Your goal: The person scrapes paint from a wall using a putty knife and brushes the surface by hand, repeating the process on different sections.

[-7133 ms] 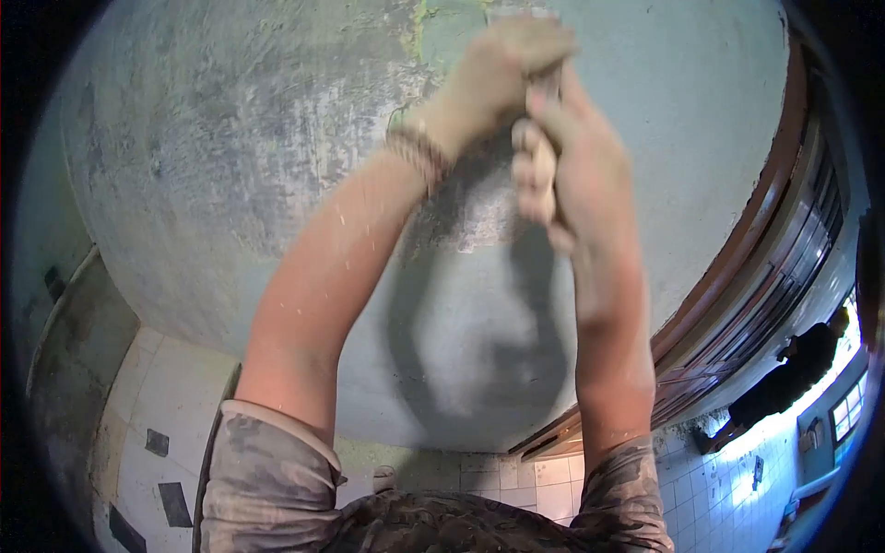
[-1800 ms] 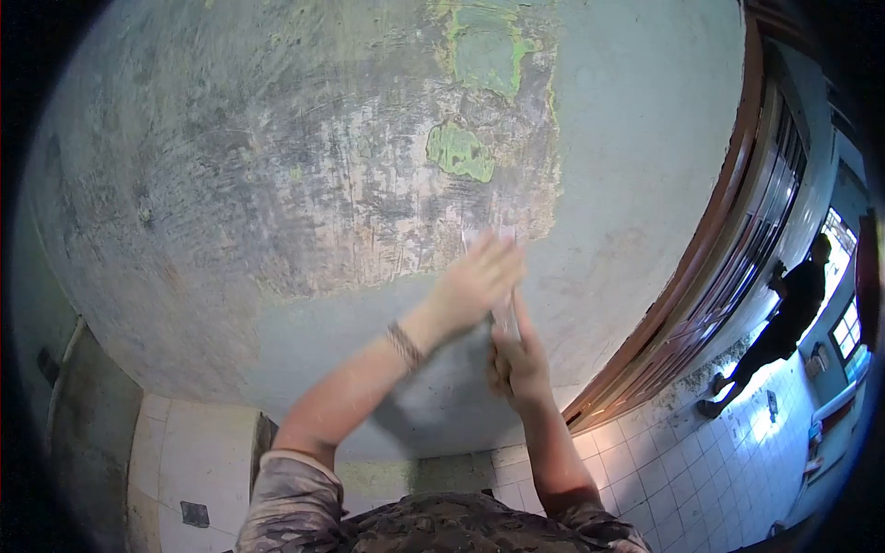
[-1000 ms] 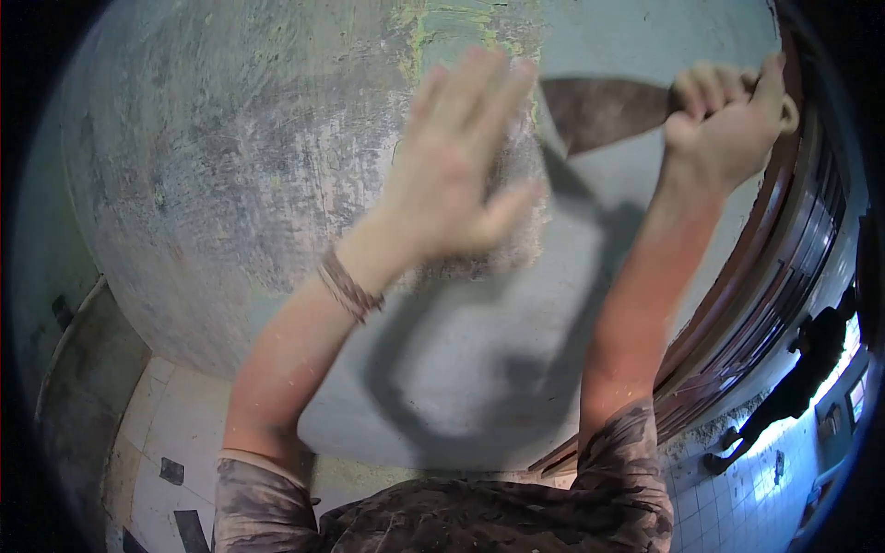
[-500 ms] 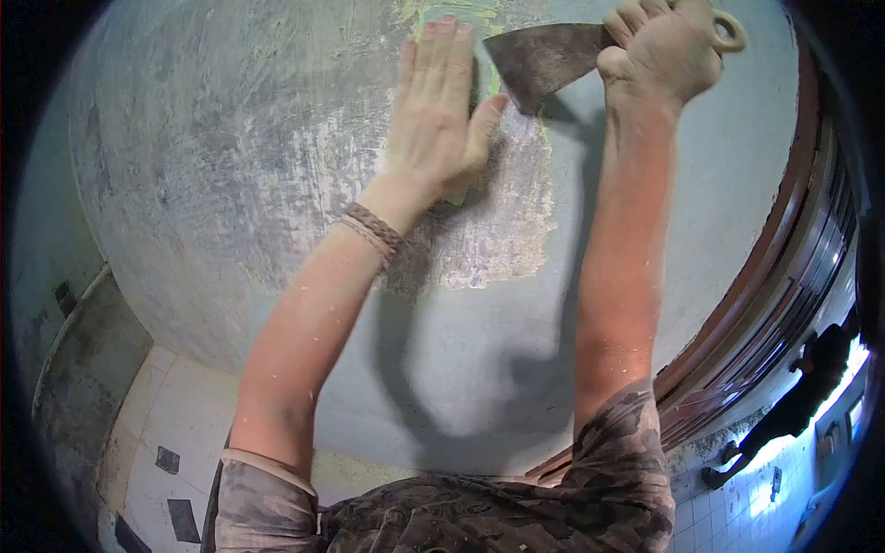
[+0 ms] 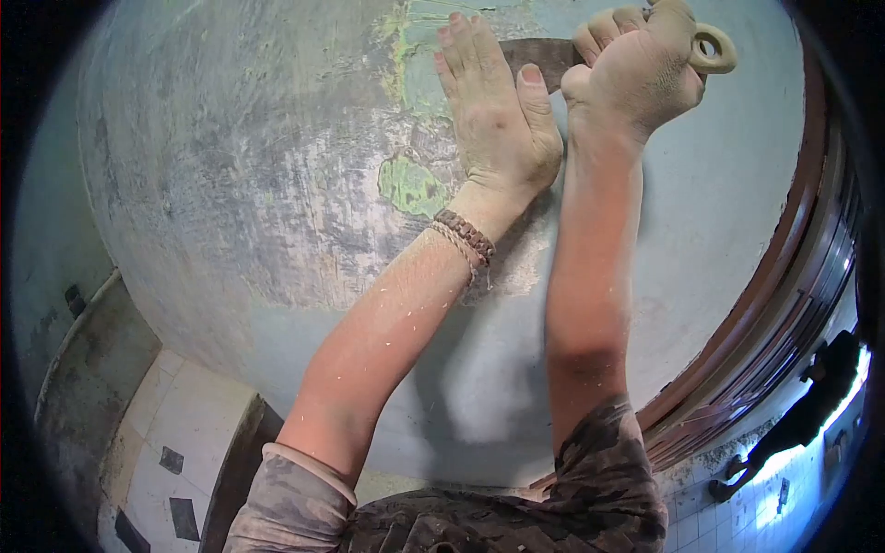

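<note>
My left hand [image 5: 502, 120] lies flat with fingers stretched out, over the worn part of the wall [image 5: 230, 184]. Dust covers it, and a braided bracelet circles the wrist. In the upper right my right hand [image 5: 636, 74] is wrapped round the handle of a scraper [image 5: 539, 60], whose ring-shaped end sticks out past the fist. The scraper's broad, dark metal blade is partly hidden behind my left hand. Patchy grey and whitish surface shows where the paint is off, with a green patch [image 5: 410, 187] beside my left wrist. Smooth pale blue paint [image 5: 719, 184] covers the right side.
A brown wooden frame [image 5: 728, 341] borders the wall on the right. Beyond it, a person in dark clothes [image 5: 802, 396] is on a tiled floor. At lower left are a low grey wall [image 5: 92, 359] and pale floor tiles [image 5: 189, 424] with dark inlays.
My left hand has slid right across the wall, now overlapping the scraper blade and uncovering the green patch. My right hand with the scraper has shifted slightly left and down.
</note>
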Available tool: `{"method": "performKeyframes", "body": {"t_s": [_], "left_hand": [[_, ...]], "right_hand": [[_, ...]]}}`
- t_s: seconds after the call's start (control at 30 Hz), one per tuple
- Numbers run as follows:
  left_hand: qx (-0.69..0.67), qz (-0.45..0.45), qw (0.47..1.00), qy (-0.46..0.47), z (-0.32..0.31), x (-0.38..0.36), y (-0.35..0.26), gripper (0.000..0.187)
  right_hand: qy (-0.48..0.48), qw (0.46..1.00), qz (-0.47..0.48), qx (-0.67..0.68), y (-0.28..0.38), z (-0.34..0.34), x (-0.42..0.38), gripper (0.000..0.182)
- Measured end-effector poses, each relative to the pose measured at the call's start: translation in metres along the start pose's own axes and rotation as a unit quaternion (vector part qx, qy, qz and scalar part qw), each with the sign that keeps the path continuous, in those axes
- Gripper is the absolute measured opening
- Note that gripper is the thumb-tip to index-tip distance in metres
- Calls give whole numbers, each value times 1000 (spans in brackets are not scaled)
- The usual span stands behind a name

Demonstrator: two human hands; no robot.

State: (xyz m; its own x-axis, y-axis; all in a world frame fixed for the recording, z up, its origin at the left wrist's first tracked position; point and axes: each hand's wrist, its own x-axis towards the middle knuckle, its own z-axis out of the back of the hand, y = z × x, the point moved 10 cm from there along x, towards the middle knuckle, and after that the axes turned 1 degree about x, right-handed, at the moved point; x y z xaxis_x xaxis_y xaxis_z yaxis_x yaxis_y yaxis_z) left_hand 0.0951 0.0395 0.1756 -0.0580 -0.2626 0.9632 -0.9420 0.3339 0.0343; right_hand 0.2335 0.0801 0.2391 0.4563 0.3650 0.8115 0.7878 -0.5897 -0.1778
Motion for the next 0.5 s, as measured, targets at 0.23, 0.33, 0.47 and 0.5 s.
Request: {"method": "performKeyframes", "body": {"t_s": [0.23, 0.33, 0.47, 0.5], "left_hand": [[19, -11, 1000, 2, -5, -4, -1, 64], [60, -34, 995, -73, 1, -1, -9, 59], [80, -32, 995, -57, 1, 0, -9, 59], [78, -28, 996, -34, -2, 0, -8, 61]], "right_hand": [[-142, 978, 109, -107, 53, -1, -8, 33], [-87, 991, 88, -47, 53, -4, -1, 31], [-88, 989, 65, -99, 21, 3, 4, 26], [-45, 996, 58, -47, 21, -3, 6, 26]]}}
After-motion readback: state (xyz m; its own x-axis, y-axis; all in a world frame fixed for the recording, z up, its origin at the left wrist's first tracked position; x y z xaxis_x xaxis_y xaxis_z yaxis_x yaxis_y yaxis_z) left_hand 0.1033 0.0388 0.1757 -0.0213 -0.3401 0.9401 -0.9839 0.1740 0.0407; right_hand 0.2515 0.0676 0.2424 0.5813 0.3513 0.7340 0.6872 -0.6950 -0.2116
